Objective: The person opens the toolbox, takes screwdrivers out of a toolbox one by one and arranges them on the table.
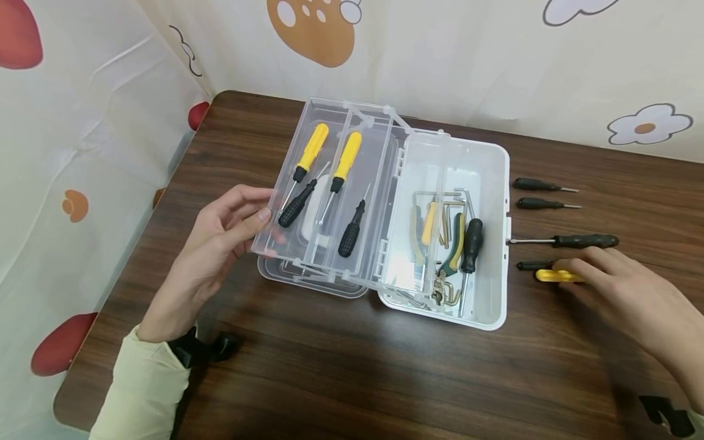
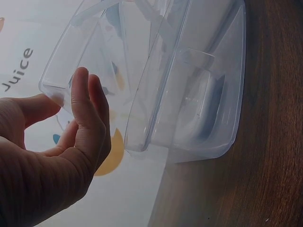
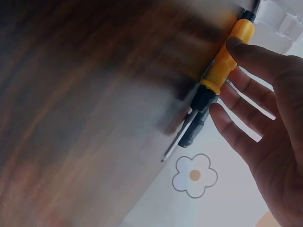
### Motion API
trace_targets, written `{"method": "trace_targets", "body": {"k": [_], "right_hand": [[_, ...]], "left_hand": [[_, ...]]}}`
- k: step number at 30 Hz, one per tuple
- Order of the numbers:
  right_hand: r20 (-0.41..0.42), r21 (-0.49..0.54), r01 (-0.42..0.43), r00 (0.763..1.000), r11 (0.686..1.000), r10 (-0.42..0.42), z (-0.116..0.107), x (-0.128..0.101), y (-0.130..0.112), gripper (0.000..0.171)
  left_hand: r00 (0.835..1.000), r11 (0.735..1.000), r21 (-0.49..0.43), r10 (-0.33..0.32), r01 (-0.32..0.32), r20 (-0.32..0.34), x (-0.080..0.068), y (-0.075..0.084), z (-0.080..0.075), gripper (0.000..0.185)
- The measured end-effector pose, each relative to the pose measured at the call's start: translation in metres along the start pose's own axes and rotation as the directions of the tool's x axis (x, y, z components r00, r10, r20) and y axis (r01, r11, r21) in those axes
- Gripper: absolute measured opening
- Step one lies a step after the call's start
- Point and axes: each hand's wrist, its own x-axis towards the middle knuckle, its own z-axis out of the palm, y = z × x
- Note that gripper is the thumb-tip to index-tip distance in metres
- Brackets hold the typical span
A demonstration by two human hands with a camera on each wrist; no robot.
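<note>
the left hand (image 1: 220, 238) is sitting at the left edge of the clear tray (image 1: 324, 201), thumb lying along its near left rim and the other fingers (image 2: 87, 111) staying straight and loose beside the wall, nothing curled round it. the tray is standing raised over the left half of the clear toolbox (image 1: 445, 244) on the brown bench (image 1: 330, 366), carrying two yellow-handled screwdrivers (image 1: 310, 150) and two black ones (image 1: 297, 205). the open right half of the box is holding pliers (image 1: 453, 253), hex keys and a black screwdriver. further right, four black screwdrivers (image 1: 583, 241) are lying on the bench. the right hand (image 1: 632, 299) is resting over a yellow-handled screwdriver (image 1: 555, 275) there, straight fingertips touching its handle, not closing round it.
</note>
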Motion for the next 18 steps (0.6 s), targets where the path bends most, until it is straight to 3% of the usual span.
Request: {"method": "trace_targets", "body": {"k": [9, 18], "right_hand": [[-0.039, -0.003, 0.048, 0.998, 0.999, -0.048, -0.014, 0.019, -0.008, 0.074], [0.000, -0.005, 0.074, 0.997, 0.997, -0.074, -0.028, 0.041, -0.015, 0.071]], "left_hand": [[1.000, 1.000, -0.003, -0.002, 0.002, 0.000, 0.000, 0.000, -0.001, 0.027], [1.000, 1.000, 0.000, -0.011, 0.011, 0.000, 0.000, 0.000, -0.001, 0.027]]}}
